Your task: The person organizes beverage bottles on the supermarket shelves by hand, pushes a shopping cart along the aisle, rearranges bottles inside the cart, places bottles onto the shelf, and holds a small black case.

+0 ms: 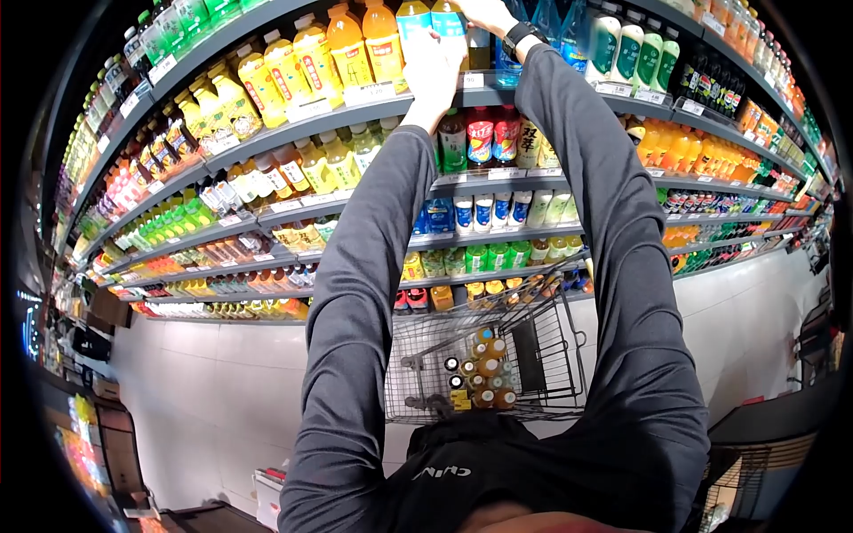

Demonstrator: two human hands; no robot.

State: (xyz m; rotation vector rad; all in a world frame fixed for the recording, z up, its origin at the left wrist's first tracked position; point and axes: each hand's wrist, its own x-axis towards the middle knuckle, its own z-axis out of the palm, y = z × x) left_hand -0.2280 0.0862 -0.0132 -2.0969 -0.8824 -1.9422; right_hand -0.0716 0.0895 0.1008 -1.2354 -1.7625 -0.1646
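Both my arms reach up to a high shelf of drink bottles. My left hand (434,73) is against the front of a yellow drink bottle with a blue label (449,21), its fingers curled on the lower part. A similar blue-labelled bottle (413,23) stands just to the left. My right hand (487,14), with a dark band at the wrist, is near the top of these bottles; its fingers are partly cut off by the picture edge. Orange drink bottles (382,40) are to the left, and blue bottles (545,22) are to the right.
Below my arms stands a wire shopping cart (555,355) holding several bottles (487,366). Curved by the lens, the shelf edge (506,176) carries price tags, with rows of drinks above and below. Pale floor tiles (209,373) lie around the cart.
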